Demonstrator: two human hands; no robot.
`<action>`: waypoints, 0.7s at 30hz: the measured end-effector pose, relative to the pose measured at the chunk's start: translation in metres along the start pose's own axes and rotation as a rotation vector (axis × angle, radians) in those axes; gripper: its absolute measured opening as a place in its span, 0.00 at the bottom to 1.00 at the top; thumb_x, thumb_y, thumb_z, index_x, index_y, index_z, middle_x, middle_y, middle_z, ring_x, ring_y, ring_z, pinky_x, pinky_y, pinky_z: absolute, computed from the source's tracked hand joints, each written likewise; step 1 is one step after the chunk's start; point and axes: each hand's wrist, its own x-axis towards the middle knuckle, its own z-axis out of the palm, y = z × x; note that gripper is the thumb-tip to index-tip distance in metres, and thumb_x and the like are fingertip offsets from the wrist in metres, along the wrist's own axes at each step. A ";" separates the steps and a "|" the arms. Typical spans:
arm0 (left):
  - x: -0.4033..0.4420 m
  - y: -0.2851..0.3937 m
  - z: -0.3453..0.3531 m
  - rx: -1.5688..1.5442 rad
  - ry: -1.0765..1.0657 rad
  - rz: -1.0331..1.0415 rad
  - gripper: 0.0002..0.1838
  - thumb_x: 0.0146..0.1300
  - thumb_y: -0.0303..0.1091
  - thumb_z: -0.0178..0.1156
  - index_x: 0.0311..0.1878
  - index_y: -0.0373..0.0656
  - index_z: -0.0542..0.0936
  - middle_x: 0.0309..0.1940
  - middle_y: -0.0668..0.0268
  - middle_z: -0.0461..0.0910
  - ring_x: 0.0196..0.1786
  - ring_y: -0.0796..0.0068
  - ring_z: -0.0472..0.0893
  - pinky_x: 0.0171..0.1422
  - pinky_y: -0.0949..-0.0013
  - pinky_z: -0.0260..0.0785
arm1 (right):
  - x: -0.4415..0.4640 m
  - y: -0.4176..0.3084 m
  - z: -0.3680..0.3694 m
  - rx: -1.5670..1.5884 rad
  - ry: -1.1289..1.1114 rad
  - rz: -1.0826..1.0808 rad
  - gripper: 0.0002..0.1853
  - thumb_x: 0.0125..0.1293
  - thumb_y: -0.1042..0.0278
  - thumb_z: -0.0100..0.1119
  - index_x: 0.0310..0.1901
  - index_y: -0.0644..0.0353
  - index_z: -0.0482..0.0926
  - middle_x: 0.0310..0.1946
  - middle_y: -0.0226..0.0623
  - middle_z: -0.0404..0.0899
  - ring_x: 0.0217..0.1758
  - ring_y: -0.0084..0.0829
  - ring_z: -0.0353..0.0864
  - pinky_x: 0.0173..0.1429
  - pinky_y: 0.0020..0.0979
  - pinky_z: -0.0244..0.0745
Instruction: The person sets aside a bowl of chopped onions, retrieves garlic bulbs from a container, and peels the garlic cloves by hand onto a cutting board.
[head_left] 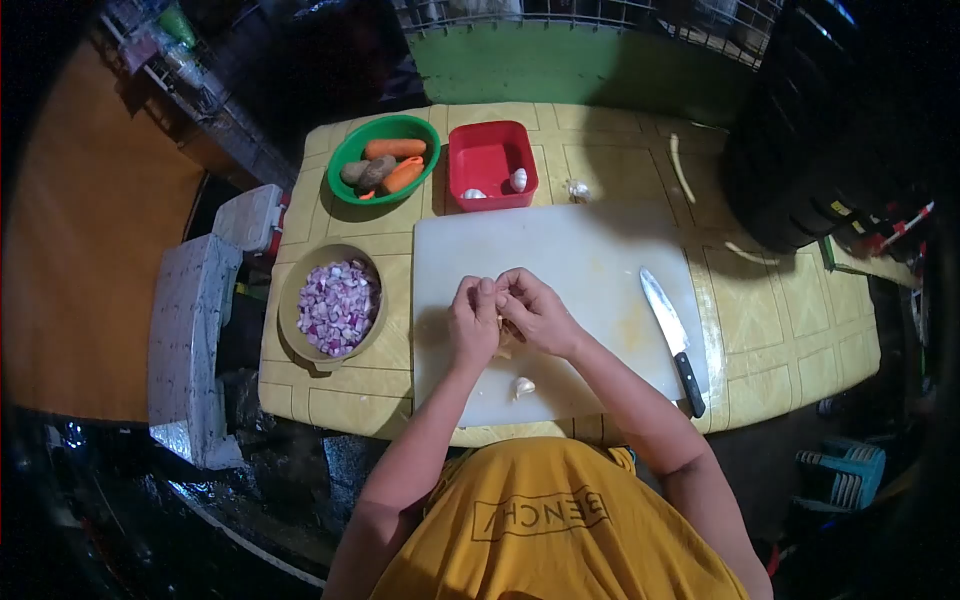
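My left hand (473,320) and my right hand (542,316) meet above a white cutting board (560,240). The fingertips of both are pinched together on what looks like a garlic clove, mostly hidden by the fingers. Brownish garlic skins (506,346) lie on the board just below the hands. Closer to my body rests a loose garlic clove (524,386). On the board's right side lies a knife (664,318), its black handle pointing toward me and its blade away.
Left of the board stands a bowl (288,312) of chopped red onion (340,305). Behind are a green bowl (434,150) with carrots (396,148) and potatoes (376,172), and a red container (490,136) holding garlic bulbs (518,180). A large black object (810,130) stands at the right.
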 end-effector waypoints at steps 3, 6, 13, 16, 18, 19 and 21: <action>0.001 0.010 -0.003 0.108 -0.056 -0.078 0.18 0.74 0.45 0.53 0.37 0.38 0.73 0.24 0.59 0.77 0.28 0.69 0.77 0.35 0.64 0.70 | -0.003 -0.009 -0.005 0.032 -0.040 0.135 0.08 0.75 0.66 0.50 0.46 0.62 0.71 0.31 0.28 0.73 0.31 0.18 0.71 0.35 0.23 0.71; -0.010 0.031 -0.002 0.161 -0.061 -0.091 0.19 0.75 0.46 0.51 0.37 0.38 0.72 0.23 0.57 0.77 0.27 0.66 0.78 0.34 0.61 0.70 | -0.004 -0.006 -0.003 0.036 -0.025 0.084 0.06 0.73 0.68 0.50 0.44 0.62 0.71 0.31 0.28 0.73 0.30 0.17 0.70 0.33 0.23 0.70; -0.011 0.009 0.004 0.154 -0.030 -0.086 0.17 0.76 0.43 0.49 0.36 0.38 0.72 0.22 0.66 0.71 0.27 0.78 0.70 0.31 0.68 0.65 | -0.001 0.003 0.010 0.021 0.112 0.111 0.03 0.72 0.72 0.47 0.41 0.62 0.68 0.29 0.28 0.72 0.24 0.17 0.69 0.27 0.23 0.69; -0.010 -0.004 0.004 0.073 -0.119 -0.231 0.18 0.76 0.44 0.49 0.36 0.38 0.71 0.23 0.66 0.71 0.26 0.77 0.70 0.31 0.67 0.65 | -0.001 0.012 0.013 -0.027 0.186 0.108 0.02 0.70 0.74 0.47 0.40 0.63 0.69 0.31 0.31 0.73 0.28 0.19 0.71 0.30 0.24 0.71; -0.009 -0.008 0.005 0.053 -0.130 -0.156 0.17 0.76 0.45 0.48 0.39 0.38 0.73 0.25 0.67 0.73 0.26 0.77 0.70 0.31 0.68 0.65 | -0.001 0.014 0.012 -0.016 0.199 0.125 0.02 0.69 0.75 0.47 0.41 0.63 0.69 0.32 0.32 0.73 0.31 0.19 0.72 0.32 0.24 0.72; -0.009 -0.007 0.005 0.052 -0.129 -0.154 0.17 0.76 0.45 0.48 0.39 0.38 0.73 0.25 0.67 0.73 0.26 0.77 0.70 0.31 0.68 0.65 | 0.000 0.014 0.012 -0.006 0.211 0.141 0.03 0.69 0.76 0.47 0.42 0.64 0.70 0.34 0.33 0.74 0.33 0.20 0.73 0.34 0.24 0.72; -0.004 -0.004 0.003 0.076 -0.111 -0.208 0.14 0.76 0.42 0.50 0.43 0.40 0.75 0.28 0.69 0.75 0.27 0.82 0.71 0.31 0.73 0.66 | 0.005 0.018 0.010 -0.049 0.232 0.077 0.05 0.69 0.77 0.47 0.44 0.64 0.70 0.35 0.33 0.75 0.34 0.20 0.73 0.34 0.24 0.72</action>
